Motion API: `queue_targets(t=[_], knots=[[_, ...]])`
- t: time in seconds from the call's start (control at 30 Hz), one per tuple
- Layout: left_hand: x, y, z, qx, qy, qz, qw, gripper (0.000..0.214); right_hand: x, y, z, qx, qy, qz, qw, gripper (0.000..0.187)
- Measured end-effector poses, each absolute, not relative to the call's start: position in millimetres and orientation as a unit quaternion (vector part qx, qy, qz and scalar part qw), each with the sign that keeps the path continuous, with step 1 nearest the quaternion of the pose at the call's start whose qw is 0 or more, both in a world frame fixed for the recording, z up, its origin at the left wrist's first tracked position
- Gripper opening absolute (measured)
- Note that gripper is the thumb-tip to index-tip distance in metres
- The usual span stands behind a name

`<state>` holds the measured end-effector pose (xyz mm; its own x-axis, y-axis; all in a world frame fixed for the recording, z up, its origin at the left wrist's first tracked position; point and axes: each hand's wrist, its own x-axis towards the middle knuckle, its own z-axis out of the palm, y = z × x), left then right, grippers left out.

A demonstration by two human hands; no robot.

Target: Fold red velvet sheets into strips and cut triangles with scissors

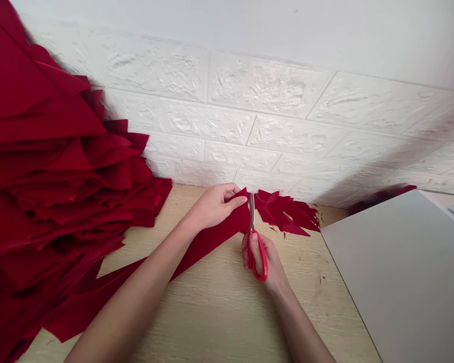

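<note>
My left hand (219, 205) pinches the far end of a long strip of dark red fabric (206, 248), thumb on top. The strip slants back toward the lower left, passing under my left forearm. My right hand (267, 259) is wrapped round the red handles of a pair of scissors (260, 262). Their metal blades point away from me, close beside the strip's cut end. Just right of the blades lies a small heap of red fabric pieces (287, 212).
A tall pile of red fabric (60, 166) fills the left side. Behind the wooden table (219, 312) rises a white brick-patterned wall (230, 121). A grey-white box-like panel (401, 267) stands at the right, with more red fabric (386, 195) behind it. Tiny scraps dot the tabletop.
</note>
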<state>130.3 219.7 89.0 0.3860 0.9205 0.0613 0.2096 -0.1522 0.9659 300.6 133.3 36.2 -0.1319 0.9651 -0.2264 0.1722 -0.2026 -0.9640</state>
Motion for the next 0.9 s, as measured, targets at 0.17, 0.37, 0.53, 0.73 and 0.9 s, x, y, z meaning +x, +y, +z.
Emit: queue_targets(t=[0.17,0.37,0.53,0.73,0.9], knots=[[131.7,219.0,89.0,0.662,0.42,0.357,0.507,0.025,301.2,132.5,38.5,-0.519,-0.55,0.544,0.365,0.064],[131.4,219.1,86.1,0.668,0.415,0.353,0.507,0.024,299.5,134.0,41.9,-0.525,-0.552,0.547,0.347,0.066],[131.0,219.4,85.5,0.665,0.418,0.351,0.51,0.025,299.4,134.2,41.2,-0.524,-0.558,0.542,0.347,0.065],[131.9,219.6,85.8,0.668,0.424,0.346,0.504,0.024,297.7,134.2,39.3,-0.539,-0.549,0.539,0.343,0.067],[131.6,219.6,86.7,0.671,0.429,0.349,0.494,0.026,295.2,134.6,38.1,-0.543,-0.54,0.537,0.352,0.068]])
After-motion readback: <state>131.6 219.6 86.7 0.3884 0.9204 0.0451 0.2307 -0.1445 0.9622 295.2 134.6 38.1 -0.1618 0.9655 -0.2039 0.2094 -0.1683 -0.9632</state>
